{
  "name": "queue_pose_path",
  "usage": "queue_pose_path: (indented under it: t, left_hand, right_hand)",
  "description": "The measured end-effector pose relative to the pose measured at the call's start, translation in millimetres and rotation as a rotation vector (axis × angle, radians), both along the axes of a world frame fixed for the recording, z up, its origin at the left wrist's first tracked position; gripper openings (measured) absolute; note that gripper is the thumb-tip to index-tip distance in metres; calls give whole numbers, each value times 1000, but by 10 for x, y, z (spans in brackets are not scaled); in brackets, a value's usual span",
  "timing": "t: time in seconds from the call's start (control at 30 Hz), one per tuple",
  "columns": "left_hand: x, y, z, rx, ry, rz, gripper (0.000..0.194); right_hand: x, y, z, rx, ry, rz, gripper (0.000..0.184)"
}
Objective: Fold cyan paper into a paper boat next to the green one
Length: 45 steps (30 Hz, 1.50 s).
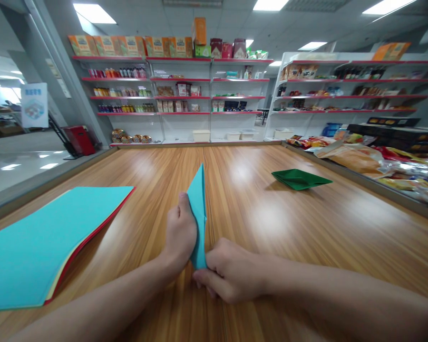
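A folded piece of light blue paper [199, 213] stands on edge above the middle of the table, its pointed end away from me. My left hand [181, 228] is closed on its left side, with the thumb up along the paper; the other fingers are mostly hidden. My right hand [231, 270] pinches the near lower end of the same paper between thumb and curled fingers. To the right lies a folded green paper boat [301, 179], apart from both hands. A stack of paper sheets [67, 228], light blue on top with yellow and red edges beneath, lies at the left.
The wood-grain table [242, 209] has a raised rim. Snack packages [371, 156] and dark boxes [395, 133] lie beyond its right edge. Shelves [180, 97] of goods stand behind. A red hand truck [80, 140] and a sign [34, 105] are at the far left.
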<state>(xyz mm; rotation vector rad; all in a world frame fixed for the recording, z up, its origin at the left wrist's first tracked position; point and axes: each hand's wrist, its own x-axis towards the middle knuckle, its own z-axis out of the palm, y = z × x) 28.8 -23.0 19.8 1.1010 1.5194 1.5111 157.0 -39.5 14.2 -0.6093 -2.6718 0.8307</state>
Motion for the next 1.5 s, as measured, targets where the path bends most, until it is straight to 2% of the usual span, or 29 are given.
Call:
queue_pose_path:
  t: [0.1, 0.17, 0.27, 0.3, 0.37, 0.43, 0.5, 0.57, 0.63, 0.77, 0.87, 1.1, 1.17, 1.3, 1.4, 1.5]
  left_hand:
    - [19, 19, -64, -74, -113, -136, 49]
    - [2, 49, -103, -86, -199, -102, 48]
    - [-56, 106, -126, -51, -353, 24, 47]
    - [-74, 124, -126, -31, -408, 9, 46]
    - [-98, 147, -119, 2, -498, -133, 44]
    - [-103, 151, -111, -15, -531, -339, 41]
    - [-93, 134, -105, -65, -536, -470, 39]
    - [-77, 107, -105, -97, -541, -521, 38]
    - [-58, 82, -117, -99, -540, -550, 37]
    - [-21, 59, -164, -117, -446, -698, 47]
    - [-19, 46, -181, -136, -391, -724, 54]
    - [-69, -6, -147, -205, -594, -856, 58]
    - [-46, 6, -151, -169, -555, -781, 57]
    - [43, 34, -168, -78, -473, -546, 54]
    - [90, 43, -176, -51, -504, -410, 54]
    - [88, 45, -173, -108, -567, -205, 55]
  right_hand:
    - [14, -24, -12, 84, 56, 104, 24]
    - [6, -28, 2, 65, 94, 46, 25]
    - [9, 57, 5, -188, 277, -209, 30]
    - [25, 117, -7, -309, 386, -302, 32]
    - [78, 265, -51, -500, 657, -436, 34]
    - [141, 403, -103, -676, 780, -426, 33]
    - [181, 484, -142, -837, 859, -406, 35]
    - [179, 491, -162, -940, 882, -402, 37]
    - [141, 449, -168, -970, 850, -388, 36]
    - [70, 352, -165, -861, 744, -321, 42]
    - [78, 309, -144, -746, 697, -331, 47]
    - [82, 180, -45, -581, 638, -261, 48]
    - [65, 189, -52, -578, 673, -297, 49]
    - [57, 267, -108, -491, 741, -479, 48]
    - [58, 278, -133, -273, 643, -506, 44]
    - [29, 214, -109, 18, 451, -425, 42]
